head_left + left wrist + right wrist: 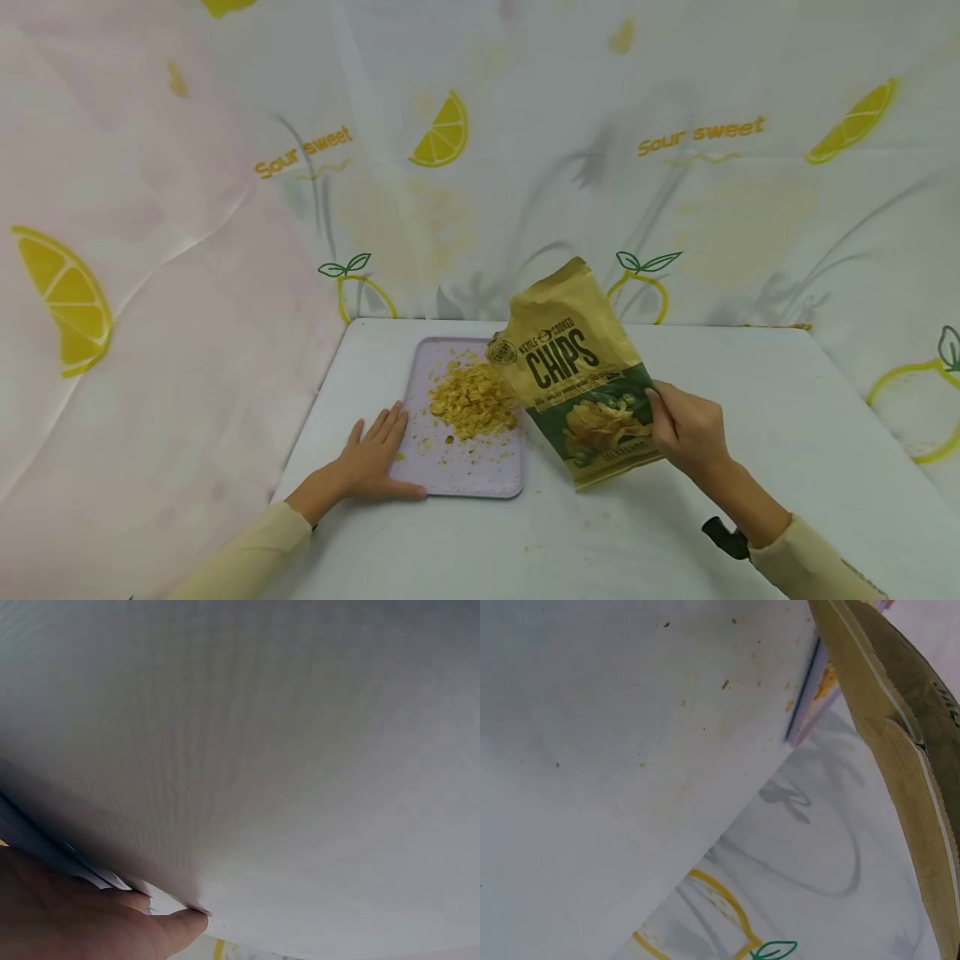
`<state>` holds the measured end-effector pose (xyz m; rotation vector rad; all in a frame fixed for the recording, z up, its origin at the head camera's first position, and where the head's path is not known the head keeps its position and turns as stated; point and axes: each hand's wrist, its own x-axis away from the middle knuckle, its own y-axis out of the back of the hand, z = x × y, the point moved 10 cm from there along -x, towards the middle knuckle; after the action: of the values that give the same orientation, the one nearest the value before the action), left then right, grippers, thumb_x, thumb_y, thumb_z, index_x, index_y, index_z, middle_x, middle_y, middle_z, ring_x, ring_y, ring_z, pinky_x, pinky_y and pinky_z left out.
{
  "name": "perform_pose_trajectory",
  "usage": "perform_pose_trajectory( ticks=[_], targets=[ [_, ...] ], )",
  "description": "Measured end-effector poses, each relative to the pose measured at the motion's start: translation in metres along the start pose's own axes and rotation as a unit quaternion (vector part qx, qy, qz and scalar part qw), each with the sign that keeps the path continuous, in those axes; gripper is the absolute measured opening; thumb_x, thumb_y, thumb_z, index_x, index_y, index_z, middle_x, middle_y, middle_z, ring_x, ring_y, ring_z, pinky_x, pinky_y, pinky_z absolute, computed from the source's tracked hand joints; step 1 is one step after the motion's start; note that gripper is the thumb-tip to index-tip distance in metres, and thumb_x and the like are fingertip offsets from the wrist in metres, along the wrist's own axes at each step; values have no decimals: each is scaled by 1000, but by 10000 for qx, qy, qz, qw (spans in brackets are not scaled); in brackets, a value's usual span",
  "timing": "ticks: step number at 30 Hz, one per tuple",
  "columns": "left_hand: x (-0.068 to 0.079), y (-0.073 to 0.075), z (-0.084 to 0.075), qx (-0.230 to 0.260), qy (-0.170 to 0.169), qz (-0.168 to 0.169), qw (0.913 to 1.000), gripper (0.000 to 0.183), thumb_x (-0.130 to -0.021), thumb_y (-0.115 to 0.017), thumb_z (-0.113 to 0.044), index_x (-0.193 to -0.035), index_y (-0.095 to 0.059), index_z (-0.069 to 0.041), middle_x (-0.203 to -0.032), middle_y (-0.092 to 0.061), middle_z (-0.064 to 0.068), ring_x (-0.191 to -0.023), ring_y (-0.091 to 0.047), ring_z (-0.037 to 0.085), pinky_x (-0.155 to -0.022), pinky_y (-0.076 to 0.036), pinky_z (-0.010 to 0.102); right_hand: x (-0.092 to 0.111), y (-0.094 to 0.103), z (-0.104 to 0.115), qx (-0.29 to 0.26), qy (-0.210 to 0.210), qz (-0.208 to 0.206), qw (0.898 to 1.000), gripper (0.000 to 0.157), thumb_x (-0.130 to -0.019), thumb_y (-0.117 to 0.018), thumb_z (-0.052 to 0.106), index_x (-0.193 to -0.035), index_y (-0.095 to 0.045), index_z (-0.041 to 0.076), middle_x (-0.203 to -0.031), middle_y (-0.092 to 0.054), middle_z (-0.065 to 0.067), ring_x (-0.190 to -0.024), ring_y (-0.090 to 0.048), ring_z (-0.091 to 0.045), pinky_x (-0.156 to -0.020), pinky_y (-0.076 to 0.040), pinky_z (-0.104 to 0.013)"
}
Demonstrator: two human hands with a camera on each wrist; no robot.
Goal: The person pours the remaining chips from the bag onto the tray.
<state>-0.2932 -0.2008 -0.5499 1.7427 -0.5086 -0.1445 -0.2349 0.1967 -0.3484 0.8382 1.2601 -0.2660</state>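
A lilac tray point(468, 482) lies on the white table, bearing a heap of crushed yellow chips point(468, 404) and scattered crumbs. My left hand point(367, 465) spreads at its left side, the fingers along the left edge and the thumb at the front left corner. In the left wrist view, that hand point(90, 922) shows only at the bottom left. My right hand point(692, 427) pinches the lower right side of a gold and green chip bag point(573, 375), tilted left with its torn end near the heap. The bag point(891, 746) hides the tray's right part.
Small crumbs point(725, 684) dot the white table point(757, 417) to the right of and in front of the tray. Behind the table hangs a pale cloth point(525, 125) printed with lemons. A black strap piece point(725, 537) sits at the right wrist.
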Motion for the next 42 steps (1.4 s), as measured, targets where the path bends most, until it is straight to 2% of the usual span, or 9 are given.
perform_pose_trajectory(
  ticks=[5,10,15,21,24,27,33,37,42],
  targets=[
    [4,10,-5,-115,-171,-466,9987,135,-65,-64,-86,-156,-18,3,-165,-4,25,-151,-11,45,-111,-10,73,11,12,-2,-276,-185,-588,9977,47,-104,-48,23,-79,-68,-12,-59,-64,-16,-39,-52,-19,-35,-41,-28],
    [14,47,-52,138,-782,-1935,9779,116,-73,-70,-74,-151,-31,3,-160,-17,30,-146,-21,49,-108,-17,74,19,23,0,-466,-206,-1198,9915,49,-104,-49,24,-77,-65,-14,-57,-60,-16,-37,-44,-17,-34,-35,-26],
    [-5,65,-129,2581,-1110,-1495,9480,88,-89,-70,-46,-155,-27,-7,-157,-34,21,-137,-43,41,-103,-44,57,21,35,1,-441,-488,-1716,9830,47,-104,-49,22,-78,-62,-15,-57,-56,-17,-42,-39,-15,-37,-31,-26],
    [-34,29,-211,6117,-783,860,7825,77,-94,-69,-33,-156,-26,-21,-149,-43,19,-125,-57,38,-80,-59,48,29,39,5,-595,-831,-1867,9771,42,-103,-48,16,-83,-61,-18,-55,-52,-15,-44,-39,-10,-37,-31,-23],
    [-38,23,-224,6557,-594,1082,7449,71,-91,-73,-28,-151,-35,-22,-142,-53,17,-120,-60,34,-77,-59,52,33,36,7,-706,-876,-1748,9782,41,-104,-49,15,-84,-60,-19,-55,-51,-13,-42,-40,-9,-36,-32,-21],
    [-41,28,-224,6302,-663,829,7692,65,-89,-75,-24,-146,-44,-24,-135,-61,13,-112,-66,30,-75,-59,54,33,28,5,-965,-1088,-1148,9827,22,-97,-58,5,-91,-61,-16,-60,-58,-14,-45,-51,-7,-39,-39,-17],
    [-39,61,-221,4663,-1299,-805,8713,57,-87,-77,-33,-137,-50,-25,-123,-68,4,-104,-70,22,-82,-58,36,35,19,-6,-1045,-2054,-170,9729,22,-79,-68,-16,-98,-71,-6,-78,-75,-17,-71,-70,2,-57,-52,-12],
    [-34,78,-223,4092,-1541,-1578,8854,49,-85,-79,-34,-129,-57,-26,-118,-71,0,-101,-70,17,-83,-56,31,34,16,0,-1002,-1795,-240,9784,20,-77,-66,-20,-88,-72,-4,-76,-74,-16,-66,-70,-4,-55,-50,-14],
    [-30,99,-227,3995,-1827,-2031,8751,58,-86,-79,-32,-136,-51,-30,-121,-69,0,-100,-69,14,-77,-57,29,31,25,-1,-946,-1546,-763,9805,16,-83,-64,-15,-86,-71,-1,-73,-73,-12,-62,-67,-5,-55,-49,-15]
  ],
)
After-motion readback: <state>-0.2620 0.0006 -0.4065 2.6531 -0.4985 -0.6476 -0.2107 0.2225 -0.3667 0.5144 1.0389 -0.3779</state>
